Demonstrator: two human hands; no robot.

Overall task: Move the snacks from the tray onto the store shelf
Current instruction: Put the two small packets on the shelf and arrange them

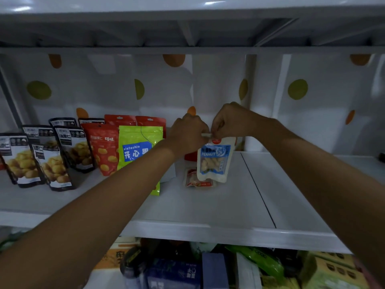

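1. Reaching over the white shelf point(208, 207), both arms stretch forward, the left hand point(188, 135) and right hand point(231, 119) pinching the top edge of a peanut packet point(214, 161).
2. That packet stands upright on the shelf, in front of a small flat packet point(190, 178).
3. Left of it stand a green pistachio bag point(138, 147), red bags point(104, 149) and black bags point(48, 157).

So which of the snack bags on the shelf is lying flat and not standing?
The small red and white packet, lying flat on the shelf in front of the blue peanut bag that both hands hold upright. All other bags stand.
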